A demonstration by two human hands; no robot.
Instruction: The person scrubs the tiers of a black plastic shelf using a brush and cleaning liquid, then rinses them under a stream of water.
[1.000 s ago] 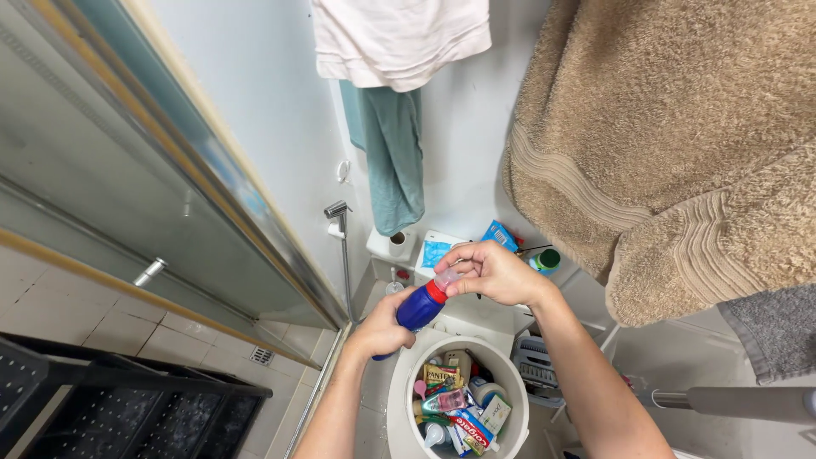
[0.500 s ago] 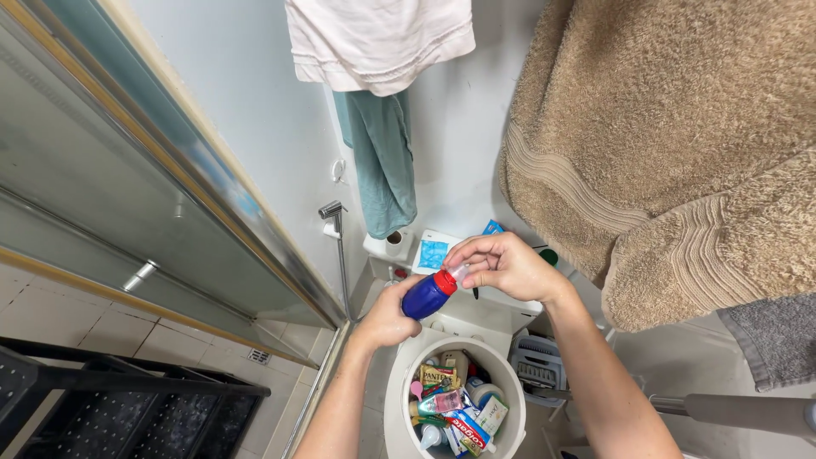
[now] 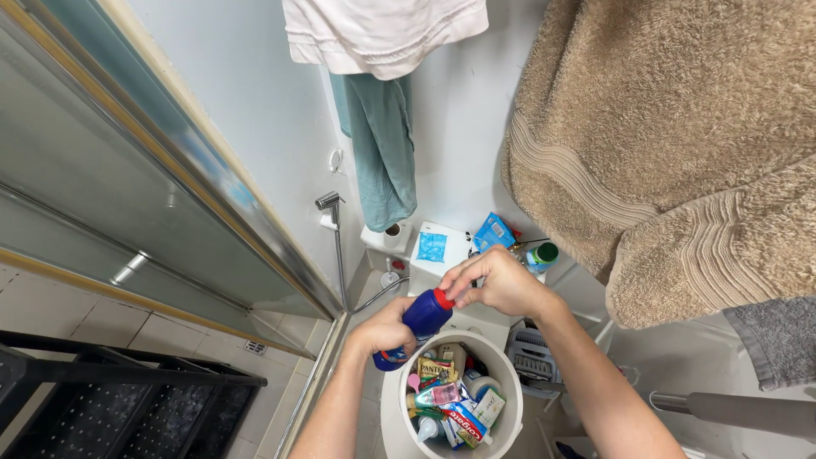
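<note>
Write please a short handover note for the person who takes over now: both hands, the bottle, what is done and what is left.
Left hand: grips the blue bottle, tilted above the white bin.
Right hand: fingertips on the bottle's red cap.
Bin: full of tubes and packets.
Done: bottle is in hand, over the bin.
Left: cap is on; whether it is loose or tight cannot be told.
</note>
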